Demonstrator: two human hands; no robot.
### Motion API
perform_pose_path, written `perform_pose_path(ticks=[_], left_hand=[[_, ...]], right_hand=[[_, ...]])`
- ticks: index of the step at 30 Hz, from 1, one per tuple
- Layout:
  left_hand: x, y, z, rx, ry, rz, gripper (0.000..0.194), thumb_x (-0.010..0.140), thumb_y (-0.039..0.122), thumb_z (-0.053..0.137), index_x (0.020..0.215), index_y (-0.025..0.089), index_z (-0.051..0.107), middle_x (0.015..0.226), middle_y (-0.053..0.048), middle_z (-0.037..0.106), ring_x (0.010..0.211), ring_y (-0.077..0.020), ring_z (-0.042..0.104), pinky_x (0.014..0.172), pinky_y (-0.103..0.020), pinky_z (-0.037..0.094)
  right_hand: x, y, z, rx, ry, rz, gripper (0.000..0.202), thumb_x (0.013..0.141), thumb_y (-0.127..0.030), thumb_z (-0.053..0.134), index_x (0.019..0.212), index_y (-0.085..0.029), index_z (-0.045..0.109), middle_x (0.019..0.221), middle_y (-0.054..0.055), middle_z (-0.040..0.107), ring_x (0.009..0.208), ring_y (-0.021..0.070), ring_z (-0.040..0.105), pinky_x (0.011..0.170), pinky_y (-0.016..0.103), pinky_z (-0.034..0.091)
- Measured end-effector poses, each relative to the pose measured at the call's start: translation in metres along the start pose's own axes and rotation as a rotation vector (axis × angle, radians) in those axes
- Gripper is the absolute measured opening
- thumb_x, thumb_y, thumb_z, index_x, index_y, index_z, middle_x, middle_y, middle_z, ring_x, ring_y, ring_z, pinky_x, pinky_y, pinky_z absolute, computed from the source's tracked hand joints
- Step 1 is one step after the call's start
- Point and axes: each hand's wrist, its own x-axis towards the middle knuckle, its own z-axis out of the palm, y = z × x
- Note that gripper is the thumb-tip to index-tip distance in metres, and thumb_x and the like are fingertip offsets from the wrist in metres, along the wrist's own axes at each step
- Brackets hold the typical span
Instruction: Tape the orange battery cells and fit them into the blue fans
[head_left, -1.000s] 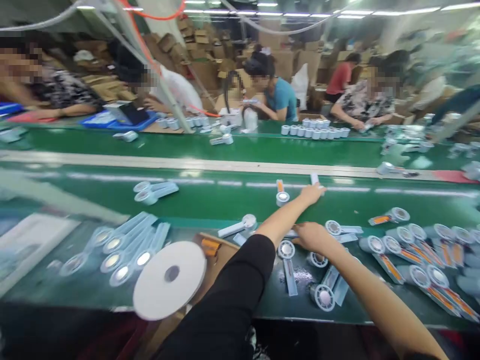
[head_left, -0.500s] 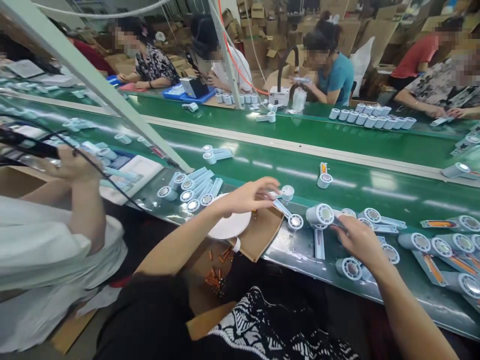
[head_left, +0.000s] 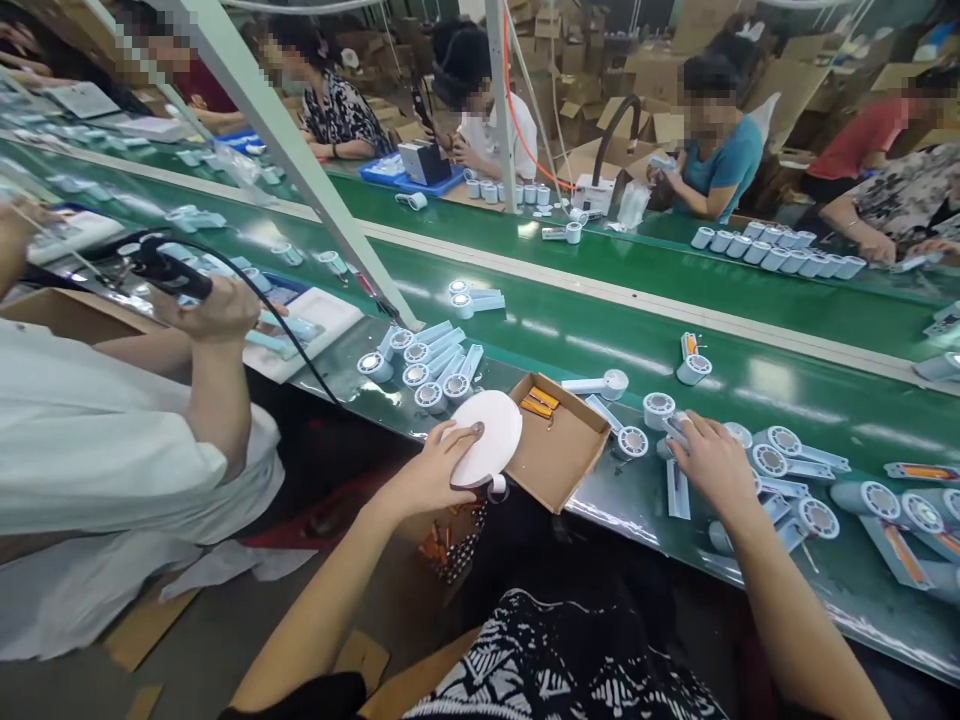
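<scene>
Fingers of the left hand (head_left: 427, 477), in the head view, are half-closed on the white roll (head_left: 496, 437) left of the cardboard tray (head_left: 559, 465), probably to steady it, while those of the right hand (head_left: 716, 462) seem closed upon a pale round-headed device (head_left: 658, 407) right of this tray, its face ringed with slots.

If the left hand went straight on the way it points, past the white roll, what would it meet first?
Most likely the cardboard tray beside the white roll, ahead of the left hand; depth is hard to judge.
</scene>
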Motion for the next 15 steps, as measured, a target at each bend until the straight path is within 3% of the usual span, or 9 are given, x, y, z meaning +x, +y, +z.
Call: perform_pose_path(ticks=[2, 4, 6, 8, 10, 12, 13, 14, 15], left_hand=[[-0.022, -0.003, 0.002, -0.009, 0.148, -0.045, 0.066, 0.075, 0.042, 0.082, 0.136, 0.025, 0.063, 0.143, -0.011, 0.065, 0.142, -0.0373, 0.046, 0.118, -0.052, 0.046], [-0.04, 0.004, 0.0, -0.008, 0.346, -0.1, 0.063, 0.078, 0.037, 0.078, 0.137, 0.026, 0.059, 0.139, -0.013, 0.064, 0.14, -0.0379, 0.047, 0.117, -0.055, 0.046], [-0.047, 0.026, -0.002, -0.001, 0.499, -0.119, 0.068, 0.077, 0.032, 0.077, 0.139, 0.028, 0.052, 0.137, -0.013, 0.062, 0.139, -0.0393, 0.046, 0.115, -0.058, 0.046], [-0.041, 0.055, -0.003, -0.001, 0.553, -0.073, 0.07, 0.074, 0.032, 0.08, 0.138, 0.03, 0.049, 0.134, -0.014, 0.06, 0.139, -0.0418, 0.044, 0.114, -0.061, 0.044], [-0.028, 0.081, -0.002, -0.004, 0.571, 0.007, 0.073, 0.072, 0.039, 0.083, 0.135, 0.028, 0.048, 0.131, -0.015, 0.059, 0.137, -0.0446, 0.042, 0.112, -0.063, 0.042], [-0.009, 0.096, -0.002, -0.007, 0.613, 0.062, 0.077, 0.07, 0.047, 0.085, 0.134, 0.024, 0.049, 0.13, -0.017, 0.057, 0.137, -0.0468, 0.04, 0.112, -0.064, 0.039], [0.001, 0.1, -0.003, -0.01, 0.637, 0.081, 0.078, 0.07, 0.048, 0.085, 0.134, 0.023, 0.049, 0.129, -0.018, 0.057, 0.137, -0.0474, 0.039, 0.113, -0.065, 0.038], [0.012, 0.102, -0.003, -0.015, 0.658, 0.104, 0.079, 0.069, 0.049, 0.085, 0.134, 0.022, 0.049, 0.129, -0.018, 0.056, 0.137, -0.0477, 0.038, 0.113, -0.065, 0.037], [0.022, 0.105, -0.004, -0.024, 0.665, 0.136, 0.079, 0.069, 0.051, 0.085, 0.134, 0.021, 0.05, 0.128, -0.018, 0.056, 0.137, -0.0479, 0.038, 0.114, -0.065, 0.036]], right_hand=[[-0.01, -0.016, -0.002, 0.203, 0.151, -0.05, 0.031, 0.103, -0.036, 0.055, 0.123, -0.018, 0.07, 0.129, 0.02, 0.073, 0.12, 0.038, 0.068, 0.1, 0.054, 0.055], [-0.028, -0.047, -0.003, 0.517, 0.122, -0.093, 0.038, 0.103, -0.043, 0.056, 0.134, -0.023, 0.066, 0.132, 0.018, 0.072, 0.123, 0.0352, 0.067, 0.107, 0.053, 0.053], [-0.051, -0.092, -0.001, 0.861, -0.104, -0.157, 0.061, 0.097, -0.054, 0.067, 0.151, -0.029, 0.054, 0.144, 0.016, 0.065, 0.127, 0.0331, 0.066, 0.108, 0.05, 0.054], [-0.07, -0.138, 0.002, 1.175, -0.379, -0.203, 0.105, 0.077, -0.065, 0.086, 0.163, -0.029, 0.038, 0.157, 0.017, 0.054, 0.136, 0.0345, 0.06, 0.111, 0.049, 0.052], [-0.079, -0.17, 0.007, 1.483, -0.602, -0.193, 0.122, 0.063, -0.067, 0.093, 0.163, -0.025, 0.037, 0.147, 0.017, 0.062, 0.128, 0.0312, 0.064, 0.107, 0.045, 0.054], [-0.082, -0.173, 0.008, 1.708, -0.852, -0.192, 0.104, 0.064, -0.065, 0.094, 0.15, -0.021, 0.054, 0.111, 0.009, 0.076, 0.096, 0.022, 0.072, 0.086, 0.034, 0.058], [-0.083, -0.164, 0.006, 1.774, -0.971, -0.206, 0.087, 0.068, -0.063, 0.093, 0.137, -0.018, 0.065, 0.092, 0.004, 0.075, 0.079, 0.0173, 0.07, 0.074, 0.029, 0.056], [-0.087, -0.149, 0.002, 1.824, -1.043, -0.228, 0.069, 0.072, -0.06, 0.091, 0.121, -0.015, 0.073, 0.078, 0.001, 0.071, 0.067, 0.0142, 0.065, 0.066, 0.026, 0.052], [-0.092, -0.133, -0.004, 1.876, -1.029, -0.233, 0.053, 0.076, -0.056, 0.091, 0.104, -0.014, 0.076, 0.07, 0.0, 0.067, 0.062, 0.0127, 0.062, 0.062, 0.025, 0.05]])
